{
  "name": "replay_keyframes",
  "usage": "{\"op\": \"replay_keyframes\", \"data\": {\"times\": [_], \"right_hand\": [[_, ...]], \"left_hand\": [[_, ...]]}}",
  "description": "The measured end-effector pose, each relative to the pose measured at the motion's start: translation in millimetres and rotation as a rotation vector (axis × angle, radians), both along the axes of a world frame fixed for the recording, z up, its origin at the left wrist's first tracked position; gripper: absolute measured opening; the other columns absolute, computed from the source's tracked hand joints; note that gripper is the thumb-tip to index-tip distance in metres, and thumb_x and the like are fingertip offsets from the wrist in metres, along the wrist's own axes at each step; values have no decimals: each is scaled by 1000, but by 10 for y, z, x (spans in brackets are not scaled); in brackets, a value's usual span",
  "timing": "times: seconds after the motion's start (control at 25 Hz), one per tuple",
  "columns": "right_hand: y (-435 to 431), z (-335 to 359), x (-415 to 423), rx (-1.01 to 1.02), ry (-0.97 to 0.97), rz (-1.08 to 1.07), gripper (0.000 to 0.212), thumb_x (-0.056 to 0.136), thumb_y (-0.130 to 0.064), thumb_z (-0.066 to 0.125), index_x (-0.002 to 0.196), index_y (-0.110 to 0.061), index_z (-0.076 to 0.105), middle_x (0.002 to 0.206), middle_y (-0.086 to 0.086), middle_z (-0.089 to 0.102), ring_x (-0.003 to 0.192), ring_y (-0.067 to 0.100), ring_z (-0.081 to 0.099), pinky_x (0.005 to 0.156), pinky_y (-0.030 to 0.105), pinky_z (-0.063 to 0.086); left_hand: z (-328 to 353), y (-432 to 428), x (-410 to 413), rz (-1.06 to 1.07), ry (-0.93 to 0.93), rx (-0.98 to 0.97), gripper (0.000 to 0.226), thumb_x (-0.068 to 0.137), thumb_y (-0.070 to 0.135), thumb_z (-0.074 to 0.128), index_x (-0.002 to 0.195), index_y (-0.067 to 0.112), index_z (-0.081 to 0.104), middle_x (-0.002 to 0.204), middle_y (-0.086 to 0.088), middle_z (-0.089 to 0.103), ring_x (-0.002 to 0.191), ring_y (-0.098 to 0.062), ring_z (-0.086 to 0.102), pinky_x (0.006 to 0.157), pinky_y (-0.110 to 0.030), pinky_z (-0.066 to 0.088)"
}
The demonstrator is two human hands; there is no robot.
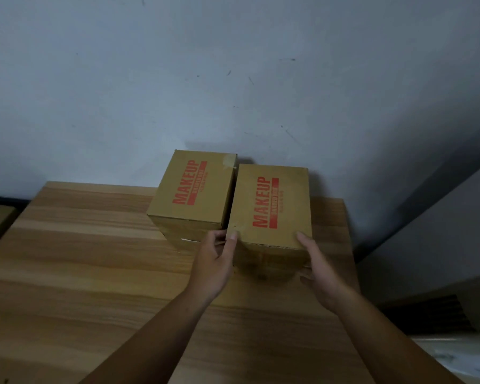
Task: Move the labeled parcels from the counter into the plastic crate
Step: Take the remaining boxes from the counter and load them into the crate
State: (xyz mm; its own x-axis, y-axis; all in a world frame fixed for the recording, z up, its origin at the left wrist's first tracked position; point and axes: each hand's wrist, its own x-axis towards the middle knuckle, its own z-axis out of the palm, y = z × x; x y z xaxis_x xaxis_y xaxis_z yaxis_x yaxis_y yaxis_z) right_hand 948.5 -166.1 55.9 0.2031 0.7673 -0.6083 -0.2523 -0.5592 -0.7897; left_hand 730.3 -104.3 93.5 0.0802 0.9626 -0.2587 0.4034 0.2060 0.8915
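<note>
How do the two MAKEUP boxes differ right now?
The left hand and right hand hold the right box; the left box is ungripped. The left box sits farther back than the right box. The left box has a tape patch at a top corner; the right box shows none. Both are brown cardboard printed MAKEUP in red.

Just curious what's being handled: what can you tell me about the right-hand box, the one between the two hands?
The right box is plain brown cardboard, closed, with MAKEUP printed in red along its top beside a red band of smaller, unreadable text. It sits at the back of the wooden counter, close beside a matching box on its left. The left hand and right hand grip its near corners, thumbs on top.
</note>
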Motion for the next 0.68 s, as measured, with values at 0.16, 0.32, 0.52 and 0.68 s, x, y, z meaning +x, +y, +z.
{"op": "replay_keyframes", "data": {"times": [0.16, 0.32, 0.52, 0.68], "right_hand": [[-16, 67, 13, 102, -32, -153, 79, 50, -90, 69, 114, -45, 67, 120, -13, 71, 119, 16, 62, 107, 45, 46], [-137, 399, 153, 224, -270, -229, 86, 45, -93, 70, 123, -61, 55, 126, -18, 64, 118, 11, 61, 86, 34, 55], [-291, 732, 150, 628, -1273, -208, 121, 55, -77, 76, 158, -36, 27, 153, -2, 29, 141, 14, 26, 104, 29, 36], [-382, 813, 9, 782, -1665, -161, 104, 70, -65, 73, 156, -20, 35, 151, 20, 32, 137, 40, 35, 113, 53, 34]], "left_hand": [[89, -76, 74, 31, -10, -3, 16, 97, 50, 57, 105, 36, 57, 85, 14, 70, 75, 15, 63, 55, -6, 47], [328, -136, 128, -2, -51, 9, 29, 96, 44, 62, 123, 38, 53, 116, 22, 63, 99, 12, 62, 69, -9, 49], [796, -429, 395, 9, -251, 125, 55, 82, 64, 68, 131, 41, 56, 123, 27, 63, 109, 15, 58, 75, -3, 49], [1023, -626, 604, 48, -444, 7, 79, 66, 72, 74, 134, 37, 54, 122, 19, 69, 112, 0, 66, 92, -25, 55]]}}
